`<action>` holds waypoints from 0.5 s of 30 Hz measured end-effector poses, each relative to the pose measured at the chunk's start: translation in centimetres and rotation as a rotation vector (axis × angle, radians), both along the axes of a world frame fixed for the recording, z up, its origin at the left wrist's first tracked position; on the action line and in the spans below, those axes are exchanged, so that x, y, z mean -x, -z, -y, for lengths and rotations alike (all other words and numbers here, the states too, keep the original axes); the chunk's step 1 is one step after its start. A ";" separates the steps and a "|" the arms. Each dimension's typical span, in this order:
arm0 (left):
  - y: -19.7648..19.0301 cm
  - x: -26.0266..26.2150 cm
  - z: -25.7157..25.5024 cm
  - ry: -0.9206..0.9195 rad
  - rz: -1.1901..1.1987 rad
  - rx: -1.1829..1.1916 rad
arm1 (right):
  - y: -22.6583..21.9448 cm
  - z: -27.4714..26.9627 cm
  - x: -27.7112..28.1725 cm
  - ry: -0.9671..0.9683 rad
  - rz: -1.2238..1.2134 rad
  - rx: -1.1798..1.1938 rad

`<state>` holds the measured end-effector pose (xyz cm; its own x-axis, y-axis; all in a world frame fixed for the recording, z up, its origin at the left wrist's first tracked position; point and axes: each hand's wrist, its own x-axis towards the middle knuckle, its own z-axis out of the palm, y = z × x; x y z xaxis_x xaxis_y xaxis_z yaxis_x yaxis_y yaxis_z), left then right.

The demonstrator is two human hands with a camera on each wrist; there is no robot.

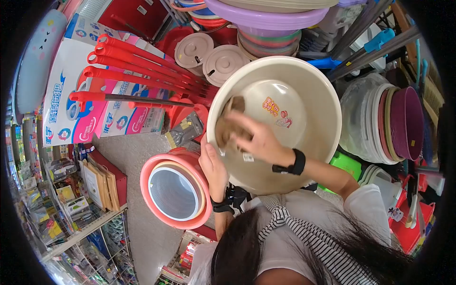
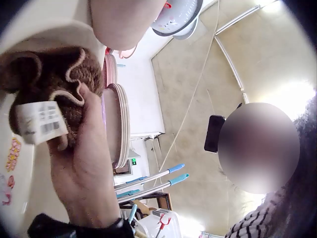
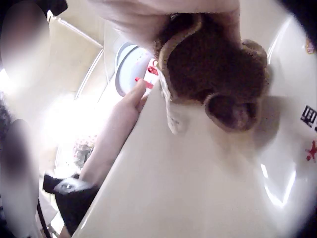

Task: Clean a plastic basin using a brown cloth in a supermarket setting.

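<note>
A large cream washbasin (image 1: 308, 154) is in front of the person's body in the head view, its inside facing up, with a printed sticker on the bottom. Inside, the right hand (image 1: 259, 140) grips a brown plush cloth (image 3: 213, 64) against the left wall. Beige wavy edging and a white barcode label (image 2: 43, 121) show on the cloth in the left wrist view, where the right thumb lies over it. At the basin's left rim the left hand (image 1: 212, 166) rests with straight fingers along the outside. The same hand's fingers (image 3: 133, 96) show beyond the rim in the right wrist view.
Nested pink and white tubs (image 1: 151, 206) stand on the floor to the left. Red-handled poles (image 1: 118, 80) and boxes (image 1: 66, 95) lie beyond. Stacked tubs (image 1: 384, 123) crowd the right, and purple basins (image 1: 275, 16) are piled ahead. A goods shelf (image 1: 71, 242) lines the left.
</note>
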<state>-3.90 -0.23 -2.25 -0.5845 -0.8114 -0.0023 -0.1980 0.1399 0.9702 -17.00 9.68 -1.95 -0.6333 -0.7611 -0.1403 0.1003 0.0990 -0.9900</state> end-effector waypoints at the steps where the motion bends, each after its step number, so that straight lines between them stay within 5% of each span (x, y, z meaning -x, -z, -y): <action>1: -0.8 -0.1 0.2 0.021 0.097 -0.026 | -0.2 -0.4 -0.6 -0.104 -0.261 0.034; 2: -0.7 -0.1 0.2 0.021 0.101 -0.027 | -0.3 -0.7 -0.8 -0.207 -0.522 0.067; 4: -0.1 -0.1 0.2 0.021 -0.015 -0.057 | 0.0 -0.6 0.1 -0.254 -0.440 0.073; 7: -0.4 0.0 -0.2 0.006 -0.023 -0.118 | -0.4 0.8 2.1 0.138 -0.324 0.139; 10: -0.7 0.2 -0.4 -0.003 -0.002 -0.129 | -1.6 1.1 1.4 0.228 -0.213 0.078; 12: -0.6 0.3 -0.2 -0.008 0.017 -0.133 | -2.1 0.5 -0.1 0.127 -0.019 -0.056; 14: -0.3 0.3 -0.2 -0.036 0.000 -0.091 | -0.4 -0.2 -1.3 -0.048 -0.559 0.179; 15: -0.9 0.3 -0.1 -0.028 0.024 -0.115 | -0.5 -1.0 -1.6 -0.178 -0.423 0.099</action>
<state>-4.19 -0.12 -1.32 -0.5603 -0.8209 -0.1102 -0.2235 0.0217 0.9745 -15.45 10.67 -1.43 -0.4776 -0.8598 0.1806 -0.3242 -0.0187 -0.9458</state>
